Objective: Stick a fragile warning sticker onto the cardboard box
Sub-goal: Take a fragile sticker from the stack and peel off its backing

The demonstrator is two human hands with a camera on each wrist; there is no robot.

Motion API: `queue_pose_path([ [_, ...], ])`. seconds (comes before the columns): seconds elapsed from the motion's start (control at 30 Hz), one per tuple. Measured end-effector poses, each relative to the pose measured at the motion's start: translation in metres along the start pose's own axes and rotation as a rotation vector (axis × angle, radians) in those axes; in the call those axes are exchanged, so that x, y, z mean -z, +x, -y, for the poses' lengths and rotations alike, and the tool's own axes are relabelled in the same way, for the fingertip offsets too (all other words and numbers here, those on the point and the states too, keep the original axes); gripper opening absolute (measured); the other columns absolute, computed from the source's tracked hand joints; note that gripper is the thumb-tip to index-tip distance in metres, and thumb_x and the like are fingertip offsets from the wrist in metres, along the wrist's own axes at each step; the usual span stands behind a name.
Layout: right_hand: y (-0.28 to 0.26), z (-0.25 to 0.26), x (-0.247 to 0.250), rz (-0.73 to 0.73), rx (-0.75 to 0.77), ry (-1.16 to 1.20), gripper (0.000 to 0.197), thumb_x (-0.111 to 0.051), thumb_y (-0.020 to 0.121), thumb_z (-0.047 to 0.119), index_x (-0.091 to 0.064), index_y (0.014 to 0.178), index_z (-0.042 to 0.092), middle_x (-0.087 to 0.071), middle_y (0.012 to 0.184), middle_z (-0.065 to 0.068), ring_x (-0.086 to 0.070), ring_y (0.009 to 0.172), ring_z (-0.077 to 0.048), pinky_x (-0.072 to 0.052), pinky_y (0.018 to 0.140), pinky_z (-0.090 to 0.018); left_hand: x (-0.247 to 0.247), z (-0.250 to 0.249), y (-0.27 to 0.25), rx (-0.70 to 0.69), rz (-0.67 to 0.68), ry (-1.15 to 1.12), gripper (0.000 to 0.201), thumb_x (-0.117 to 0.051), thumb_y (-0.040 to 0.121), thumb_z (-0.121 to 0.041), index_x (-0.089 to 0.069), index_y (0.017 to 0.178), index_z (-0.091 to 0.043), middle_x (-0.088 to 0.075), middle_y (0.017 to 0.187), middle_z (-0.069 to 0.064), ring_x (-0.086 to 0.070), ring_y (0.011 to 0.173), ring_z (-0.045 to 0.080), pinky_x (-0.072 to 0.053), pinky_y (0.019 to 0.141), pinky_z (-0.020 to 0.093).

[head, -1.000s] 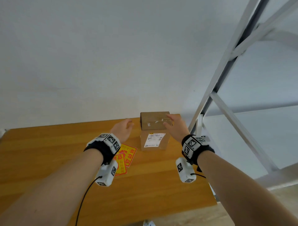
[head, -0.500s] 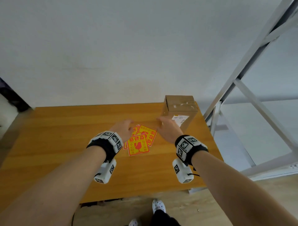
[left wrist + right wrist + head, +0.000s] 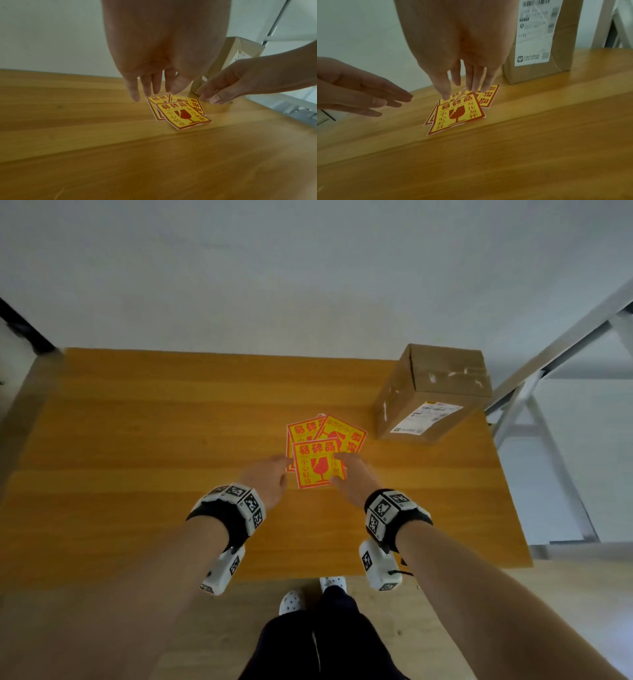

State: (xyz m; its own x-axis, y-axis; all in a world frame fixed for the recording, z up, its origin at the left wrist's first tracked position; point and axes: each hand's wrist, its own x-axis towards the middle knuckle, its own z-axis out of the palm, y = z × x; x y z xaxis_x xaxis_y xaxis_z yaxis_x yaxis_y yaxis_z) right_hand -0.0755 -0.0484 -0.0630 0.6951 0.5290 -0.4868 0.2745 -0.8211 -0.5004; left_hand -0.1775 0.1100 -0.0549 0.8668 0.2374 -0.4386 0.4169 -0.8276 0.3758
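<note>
A small pile of yellow-and-red fragile stickers (image 3: 317,462) lies in the middle of the wooden table (image 3: 137,446). The cardboard box (image 3: 436,392), taped on top and bearing a white shipping label, stands at the table's far right corner. My left hand (image 3: 282,469) hovers at the pile's left edge with straight fingers (image 3: 149,88) and holds nothing. My right hand (image 3: 339,469) reaches the pile's right side, its fingertips (image 3: 445,93) down at the far edge of the stickers (image 3: 458,115). Whether they touch is unclear. The box (image 3: 539,40) stands just beyond them.
A white metal frame (image 3: 534,412) stands right of the table, close behind the box. A pale wall runs along the table's far edge. My legs and white shoes (image 3: 291,601) show below the near edge.
Both hands have drawn back from the box and come down to the sticker pile. The head view has tilted downward, and the box now sits at the right.
</note>
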Motion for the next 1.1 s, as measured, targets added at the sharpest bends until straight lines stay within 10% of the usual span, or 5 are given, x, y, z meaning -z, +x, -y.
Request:
queue_pose_path([
  [0.13,0.014,-0.005,-0.012,0.006,-0.045,0.034,0.063,-0.060,0.088,0.016,-0.031,0.144,0.015,-0.030,0.152,-0.008,-0.035,0.137,-0.027,-0.035,0.109,-0.039,-0.016,0.003,0.008,-0.004,0.082,0.032,0.053,-0.037,0.095,-0.012,-0.030,0.147,-0.022,-0.023,0.158,0.002,-0.029,0.143,0.024,-0.033,0.112,0.038],
  [0.37,0.029,-0.011,-0.022,-0.025,-0.072,-0.010,0.069,-0.060,0.088,0.018,-0.023,0.146,0.016,-0.023,0.156,-0.005,-0.027,0.142,-0.027,-0.033,0.113,-0.043,-0.031,0.002,0.017,-0.091,0.200,0.226,0.056,-0.032,0.099,-0.020,-0.012,0.151,-0.023,-0.002,0.161,0.001,-0.006,0.149,0.022,-0.018,0.120,0.038],
  [1.1,0.037,-0.014,-0.002,-0.121,-0.159,0.539,0.023,-0.064,0.085,0.012,-0.064,0.106,0.002,-0.066,0.101,-0.010,-0.061,0.092,-0.018,-0.051,0.076,-0.023,-0.032,0.003,0.011,-0.014,0.261,0.006,0.050,-0.035,0.098,-0.015,-0.026,0.147,-0.019,-0.007,0.161,-0.004,-0.014,0.148,0.018,-0.024,0.118,0.037],
])
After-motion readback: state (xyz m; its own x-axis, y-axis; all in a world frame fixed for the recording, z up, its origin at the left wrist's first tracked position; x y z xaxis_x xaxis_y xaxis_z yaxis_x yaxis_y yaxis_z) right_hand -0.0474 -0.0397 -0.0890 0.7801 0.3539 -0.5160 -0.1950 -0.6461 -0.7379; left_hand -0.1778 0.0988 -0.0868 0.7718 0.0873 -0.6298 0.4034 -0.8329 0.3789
